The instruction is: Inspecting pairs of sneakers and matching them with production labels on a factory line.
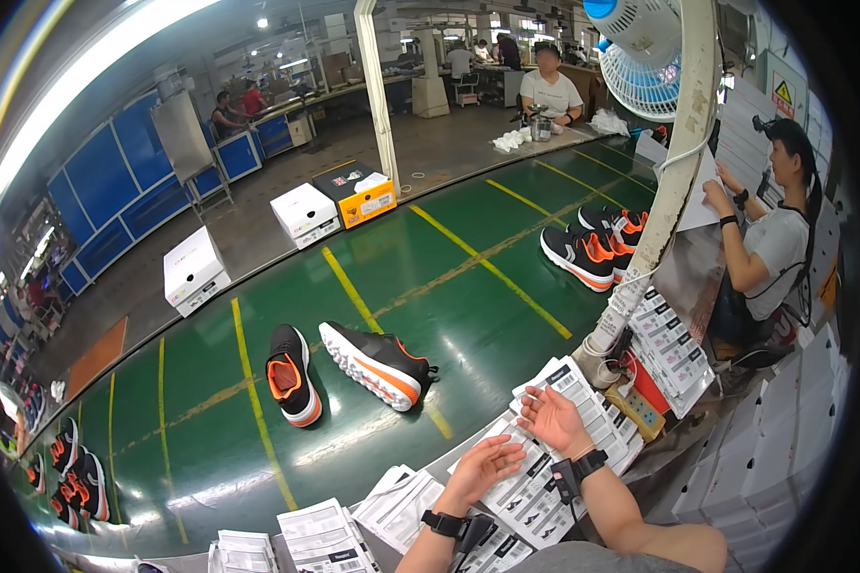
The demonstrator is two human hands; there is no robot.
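Presently, my L hand point(488, 465) & R hand point(556, 422), open & empty, sit close tog. over printed sheets point(528, 503); a careless sweep could prob. scatter them.

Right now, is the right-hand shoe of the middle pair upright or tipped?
Tipped onto its side: the shoe shows its white-and-orange sole to the camera.

Loose stacks of printed white sheets point(528, 504)
They lie overlapping and askew along the green belt's point(468, 339) near edge, some showing small dark shoe pictures.
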